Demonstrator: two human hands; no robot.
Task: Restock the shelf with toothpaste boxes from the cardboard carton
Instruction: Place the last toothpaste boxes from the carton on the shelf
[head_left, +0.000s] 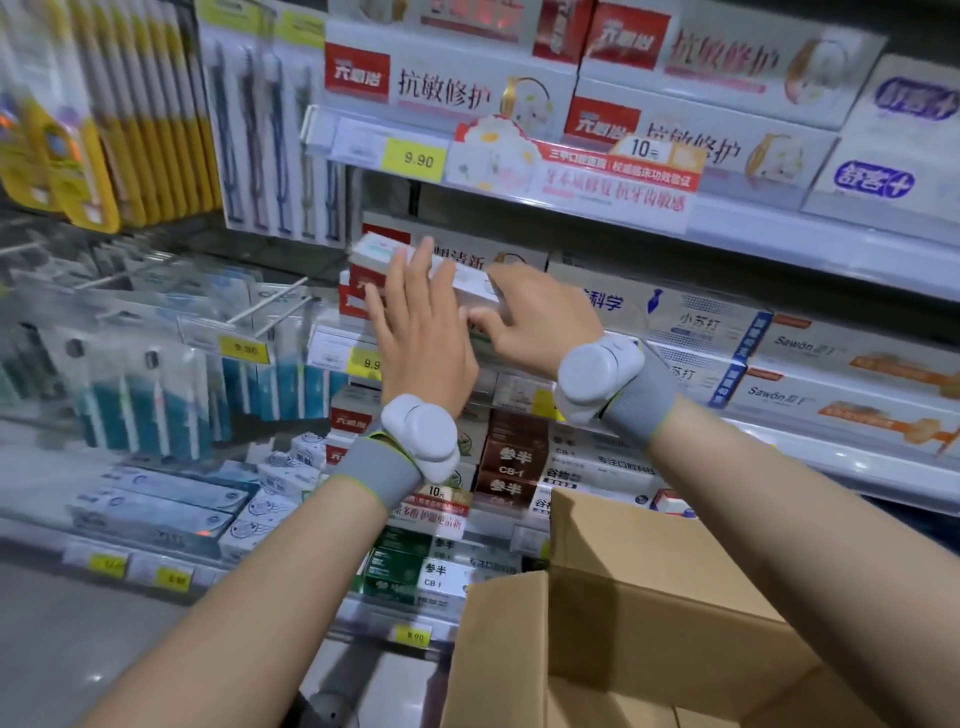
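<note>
A white toothpaste box with a pale green panel lies tilted at the mouth of the middle shelf, on top of red-and-white boxes. My left hand rests flat against its front with fingers spread. My right hand curls its fingers over the box's right end and grips it. The brown cardboard carton stands open at the lower right, below my right forearm; its inside is mostly out of view.
Stacked red-and-white toothpaste boxes fill the upper shelf above a promotional sign. Toothbrush packs hang on pegs at the left. More toothpaste boxes line the shelves to the right and below. Yellow price tags run along shelf edges.
</note>
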